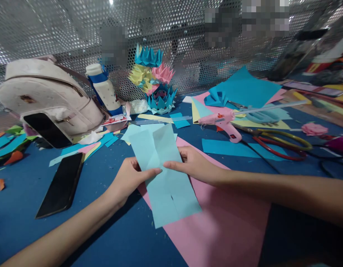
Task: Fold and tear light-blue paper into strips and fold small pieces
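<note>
A sheet of light blue paper [168, 189] with a crease down its length is held up between both hands. My left hand [132, 176] grips its left edge, thumb on the front face and fingers behind. From the other side my right hand [193, 165] pinches the right edge in the same way, and the two thumbs nearly meet near the crease. A small slit or gap shows low on the sheet. Beneath it lies a large pink paper sheet [229, 222], partly covered. More light blue paper [129, 133] lies just behind the held sheet.
A pink glue gun [223, 121] and scissors [283, 142] lie to the right, with a blue paper strip [216, 147]. Folded paper flowers [160, 98] stand at the back. On the left are a phone [61, 185], another phone leaning on a white backpack [40, 89], and a bottle [104, 91].
</note>
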The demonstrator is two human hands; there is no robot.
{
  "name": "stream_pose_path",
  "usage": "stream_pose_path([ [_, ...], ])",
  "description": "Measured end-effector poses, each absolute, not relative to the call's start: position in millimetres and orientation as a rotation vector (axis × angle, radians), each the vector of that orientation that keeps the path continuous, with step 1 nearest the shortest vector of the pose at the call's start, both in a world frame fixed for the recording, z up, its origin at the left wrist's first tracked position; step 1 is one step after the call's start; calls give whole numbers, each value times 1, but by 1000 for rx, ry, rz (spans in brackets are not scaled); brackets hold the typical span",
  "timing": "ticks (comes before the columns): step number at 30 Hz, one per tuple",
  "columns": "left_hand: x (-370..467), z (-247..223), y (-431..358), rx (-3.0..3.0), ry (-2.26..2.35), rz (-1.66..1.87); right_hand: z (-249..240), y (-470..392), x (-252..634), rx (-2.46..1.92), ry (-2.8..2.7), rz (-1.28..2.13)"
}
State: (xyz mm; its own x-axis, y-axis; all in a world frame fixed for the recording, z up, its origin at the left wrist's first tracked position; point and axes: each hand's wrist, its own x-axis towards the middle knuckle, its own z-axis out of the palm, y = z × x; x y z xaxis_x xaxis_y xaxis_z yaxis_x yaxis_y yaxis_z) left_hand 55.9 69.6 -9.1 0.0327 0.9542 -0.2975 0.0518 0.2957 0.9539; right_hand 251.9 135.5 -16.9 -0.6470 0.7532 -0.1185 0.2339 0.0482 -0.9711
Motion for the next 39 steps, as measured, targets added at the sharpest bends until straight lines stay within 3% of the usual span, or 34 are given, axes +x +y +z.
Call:
stream_pose_path([
  [12, 60, -10, 66, 1018, 1359, 999, -17, 133, 251, -930, -1810, 1746],
  [22, 58, -9, 69, 1023, 1343, 931, -16, 137, 252, -995, -1945, 1620],
  [32, 58, -13, 67, 1057, 1363, 990, -15, 136, 253, -905, -1841, 1769],
  [39, 57, -11, 68, 1032, 1335, 921, -13, 135, 251, -1029, -1874, 1672],
])
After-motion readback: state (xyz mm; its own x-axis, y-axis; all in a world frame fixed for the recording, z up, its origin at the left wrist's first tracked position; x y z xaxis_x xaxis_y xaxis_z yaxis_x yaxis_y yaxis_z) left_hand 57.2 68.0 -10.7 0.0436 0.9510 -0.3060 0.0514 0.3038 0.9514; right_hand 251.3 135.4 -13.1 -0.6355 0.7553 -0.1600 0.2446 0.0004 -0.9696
